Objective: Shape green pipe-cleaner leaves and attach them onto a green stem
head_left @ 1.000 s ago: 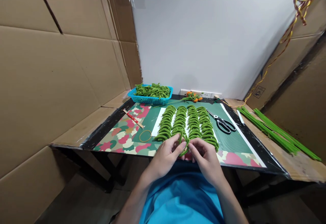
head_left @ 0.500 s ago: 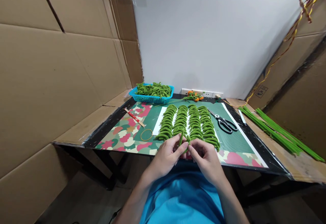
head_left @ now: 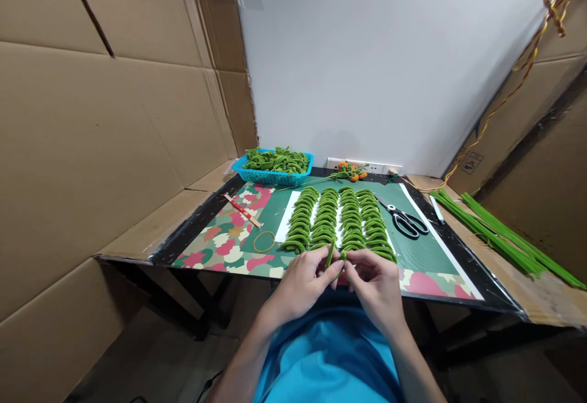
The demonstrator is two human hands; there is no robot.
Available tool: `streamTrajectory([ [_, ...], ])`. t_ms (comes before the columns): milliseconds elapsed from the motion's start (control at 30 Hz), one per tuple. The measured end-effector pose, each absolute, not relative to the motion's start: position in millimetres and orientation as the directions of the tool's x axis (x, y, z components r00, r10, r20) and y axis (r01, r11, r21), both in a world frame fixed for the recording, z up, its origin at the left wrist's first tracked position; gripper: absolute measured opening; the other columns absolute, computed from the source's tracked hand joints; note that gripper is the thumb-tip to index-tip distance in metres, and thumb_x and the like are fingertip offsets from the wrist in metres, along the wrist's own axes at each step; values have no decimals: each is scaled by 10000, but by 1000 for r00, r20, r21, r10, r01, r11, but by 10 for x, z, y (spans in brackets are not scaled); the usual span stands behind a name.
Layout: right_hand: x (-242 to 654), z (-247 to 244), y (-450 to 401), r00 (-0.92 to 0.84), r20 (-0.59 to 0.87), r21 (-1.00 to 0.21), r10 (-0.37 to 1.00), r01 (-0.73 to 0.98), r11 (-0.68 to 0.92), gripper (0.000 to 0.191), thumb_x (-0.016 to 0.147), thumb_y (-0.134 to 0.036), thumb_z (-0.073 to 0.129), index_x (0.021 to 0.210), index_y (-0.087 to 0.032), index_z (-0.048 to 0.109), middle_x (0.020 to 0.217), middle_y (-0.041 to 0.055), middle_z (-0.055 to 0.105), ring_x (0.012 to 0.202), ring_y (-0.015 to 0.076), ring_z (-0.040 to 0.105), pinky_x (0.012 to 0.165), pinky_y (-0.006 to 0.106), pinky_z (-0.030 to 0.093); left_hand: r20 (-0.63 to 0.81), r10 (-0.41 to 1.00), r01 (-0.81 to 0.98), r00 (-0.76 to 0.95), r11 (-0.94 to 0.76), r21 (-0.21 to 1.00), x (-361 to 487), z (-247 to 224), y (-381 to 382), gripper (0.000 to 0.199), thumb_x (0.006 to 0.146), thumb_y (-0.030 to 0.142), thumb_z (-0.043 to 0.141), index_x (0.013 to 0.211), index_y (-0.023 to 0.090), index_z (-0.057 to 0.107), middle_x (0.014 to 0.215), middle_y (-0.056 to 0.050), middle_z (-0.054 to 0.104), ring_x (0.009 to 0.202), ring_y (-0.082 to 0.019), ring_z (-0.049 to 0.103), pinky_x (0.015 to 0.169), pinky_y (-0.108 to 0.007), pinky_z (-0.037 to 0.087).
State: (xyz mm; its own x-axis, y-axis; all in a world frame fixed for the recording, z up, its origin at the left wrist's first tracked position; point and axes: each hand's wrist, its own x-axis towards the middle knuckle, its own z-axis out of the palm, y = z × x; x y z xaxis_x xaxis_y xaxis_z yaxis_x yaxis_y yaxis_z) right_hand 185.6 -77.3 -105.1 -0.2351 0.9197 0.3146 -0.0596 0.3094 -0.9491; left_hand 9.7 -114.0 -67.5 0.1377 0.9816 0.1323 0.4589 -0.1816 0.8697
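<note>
Between my two hands, at the table's front edge, is a green fuzzy stem piece [head_left: 329,254]. My left hand [head_left: 306,279] pinches it, with one end standing up past the fingers. The fingertips of my right hand [head_left: 373,280] are closed on its other end, close to my left thumb. Fingers hide much of the piece. Just beyond my hands, curved green pieces [head_left: 326,216] lie in several columns on a white sheet [head_left: 285,224].
A blue basket [head_left: 275,177] heaped with green pieces stands at the back left. Black-handled scissors [head_left: 409,224] lie right of the columns. Also present are orange flowers [head_left: 352,172], a rubber band [head_left: 264,242], a red-wrapped stick [head_left: 243,210] and long green stems [head_left: 499,238].
Both hands have shifted slightly right and down in view. They remain close together on the green piece, and its upright end leans a little more to the right.
</note>
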Motion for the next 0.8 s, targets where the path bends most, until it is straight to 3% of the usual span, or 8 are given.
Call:
streamTrajectory([
  [167, 1863, -1024, -756, -221, 275, -960, 936, -114, 255, 272, 910, -452, 795, 894, -182, 768, 619, 33, 723, 437, 146, 588, 427, 255, 465, 136, 980, 504, 146, -192, 842, 110, -663, -1139, 357, 1077, 529, 553, 918, 220, 632, 771, 22, 705, 728, -168, 655, 707, -269, 435],
  [333, 1862, -1011, -735, -281, 277, -959, 919, -141, 245, 292, 937, -465, 790, 1035, -190, 769, 790, 71, 792, 582, 188, 702, 513, 279, 557, 123, 986, 405, 115, -160, 900, 116, -690, -1133, 364, 1063, 555, 567, 950, 216, 640, 789, 5, 722, 760, -184, 684, 721, -269, 480],
  [467, 1875, -1018, -719, -299, 274, -960, 914, -149, 238, 319, 952, -465, 783, 1128, -201, 752, 873, 73, 801, 617, 179, 708, 544, 277, 571, 115, 987, 332, 115, -148, 932, 113, -720, -1126, 375, 1050, 571, 585, 996, 207, 651, 856, -16, 742, 759, -181, 689, 719, -269, 510],
  [667, 1893, -1000, -699, -347, 268, -963, 899, -103, 248, 330, 963, -506, 769, 1007, -179, 781, 820, 69, 774, 640, 175, 695, 563, 268, 554, 130, 987, 337, 92, -154, 929, 96, -759, -1125, 368, 1052, 570, 584, 1024, 207, 644, 802, 4, 668, 753, -175, 662, 708, -260, 510],
  [800, 1889, -991, -699, -359, 262, -964, 896, -135, 228, 347, 965, -526, 766, 981, -180, 770, 801, 61, 768, 635, 177, 704, 569, 272, 568, 126, 986, 344, 107, -155, 926, 96, -740, -1132, 352, 1059, 556, 578, 1009, 212, 631, 844, -3, 703, 786, -179, 674, 724, -260, 506],
])
